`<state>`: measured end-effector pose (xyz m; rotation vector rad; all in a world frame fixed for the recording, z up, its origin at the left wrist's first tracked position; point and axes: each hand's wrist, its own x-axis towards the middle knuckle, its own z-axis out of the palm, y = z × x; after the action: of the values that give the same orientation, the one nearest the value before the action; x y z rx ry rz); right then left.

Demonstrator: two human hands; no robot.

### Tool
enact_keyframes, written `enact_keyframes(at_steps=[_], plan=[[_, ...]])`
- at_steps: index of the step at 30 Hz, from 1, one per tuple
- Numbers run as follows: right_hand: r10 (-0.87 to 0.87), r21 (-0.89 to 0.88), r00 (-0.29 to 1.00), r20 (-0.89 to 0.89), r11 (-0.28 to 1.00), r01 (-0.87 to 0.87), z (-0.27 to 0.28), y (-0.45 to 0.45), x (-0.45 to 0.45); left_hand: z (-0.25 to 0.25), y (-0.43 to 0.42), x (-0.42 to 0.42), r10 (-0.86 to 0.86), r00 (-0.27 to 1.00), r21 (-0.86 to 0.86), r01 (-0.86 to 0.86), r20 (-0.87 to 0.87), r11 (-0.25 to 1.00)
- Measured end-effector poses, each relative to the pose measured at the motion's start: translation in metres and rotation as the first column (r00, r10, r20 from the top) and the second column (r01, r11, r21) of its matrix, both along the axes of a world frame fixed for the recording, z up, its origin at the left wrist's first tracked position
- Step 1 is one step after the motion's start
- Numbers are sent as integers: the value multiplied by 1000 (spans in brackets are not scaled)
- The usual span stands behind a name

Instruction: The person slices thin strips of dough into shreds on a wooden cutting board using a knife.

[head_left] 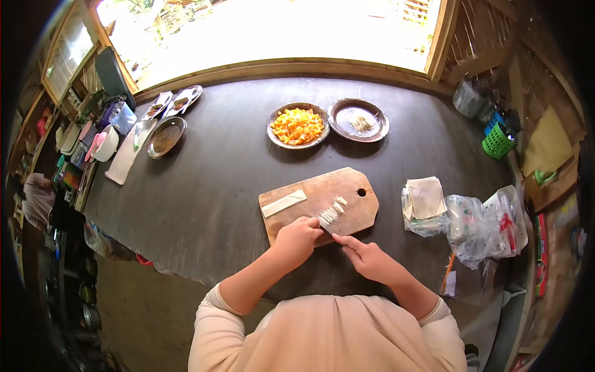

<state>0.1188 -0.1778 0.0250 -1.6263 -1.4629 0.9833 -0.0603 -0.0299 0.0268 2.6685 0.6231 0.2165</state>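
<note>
A wooden cutting board (297,191) with a hole at its right end lies in front of me. My left hand (299,237) is closed at the board's near edge, its fingertips pressed down beside a row of thin white cut strips (331,212). What those fingers pinch is mostly hidden. My right hand (367,255) grips a knife, its thin blade (328,229) pointing toward the left fingertips and the strips. On the board's left part rests a pale flat rectangular piece (284,203), apart from both hands.
Beyond the board stand a bowl of orange diced pieces (297,126) and a brown plate (338,113) with pale thin strips. A dark empty dish (167,137) sits left. Plastic bags (483,226) lie right, near a green basket (498,141). A person (38,199) is at far left.
</note>
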Motion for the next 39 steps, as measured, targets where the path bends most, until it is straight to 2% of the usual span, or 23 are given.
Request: enact_keyframes(at_steps=[4,6,10,12,13,15,16,18,19,21,22,24,25,26,27,28,30,31,33,36,37,39], plan=[[15,-77,1000,25,997,-14,29,3,-2,1,0,0,-1,1000,-1,1,14,1000],[16,-330,999,-30,944,-25,43,3,4,-1,1,-1,0,1000,-1,0,9,1000],[8,-311,1000,-25,950,-16,38,1,3,-2,1,-2,-10,1000,5,10,-1,1000],[14,-162,999,-29,987,-18,27,1,3,-1,1,-1,-16,1000,17,16,-22,1000],[9,-167,999,-31,986,-14,18,2,0,-1,0,-1,-23,999,31,24,-42,999],[-1,-4,999,42,1000,2,4,6,-6,-1,-1,-1,-26,999,17,27,-21,1000],[-3,-1,999,44,1000,3,11,6,-4,0,0,-1,-23,1000,11,23,0,1000],[3,-272,998,-58,962,-19,36,7,2,-2,0,-1,-26,1000,17,26,16,1000],[10,-271,998,-54,962,-24,40,7,4,-3,0,-1,-27,999,17,27,30,999],[-19,-441,996,-86,897,-21,44,7,8,-3,0,-2,-21,999,12,20,26,1000],[-14,-442,996,-85,897,-26,43,7,8,-3,0,-2,-23,1000,7,23,19,1000],[-11,-338,996,-87,941,-19,35,5,7,0,0,-2,-18,1000,3,18,8,1000],[-12,-339,996,-88,940,-19,18,5,4,1,-1,-1,-18,1000,0,18,-1,1000],[11,-86,1000,3,996,-11,-9,6,1,0,-1,-1,-21,1000,-3,21,-1,1000],[8,172,995,97,985,-24,-22,5,-1,0,-1,-1,-14,1000,-8,14,-3,1000],[2,172,995,95,985,-19,-16,4,0,0,-1,-1,-9,1000,-12,9,-4,1000],[49,-41,999,12,998,-48,11,4,3,-2,0,-1,-14,1000,-11,14,-7,1000],[50,-36,999,13,998,-50,23,4,5,-3,1,-1,-14,1000,-13,14,-8,1000],[-15,-433,996,-91,901,-26,39,5,10,-1,0,-2,-11,1000,-17,11,4,1000],[-26,-493,996,-88,870,-21,43,6,8,2,-1,-2,-9,1000,-23,9,7,1000],[-27,-494,996,-89,869,-20,36,5,7,2,-1,-2,-13,1000,-20,13,1,1000],[28,-116,999,-22,993,-31,14,3,4,-3,1,-1,-19,1000,-25,19,18,999]])
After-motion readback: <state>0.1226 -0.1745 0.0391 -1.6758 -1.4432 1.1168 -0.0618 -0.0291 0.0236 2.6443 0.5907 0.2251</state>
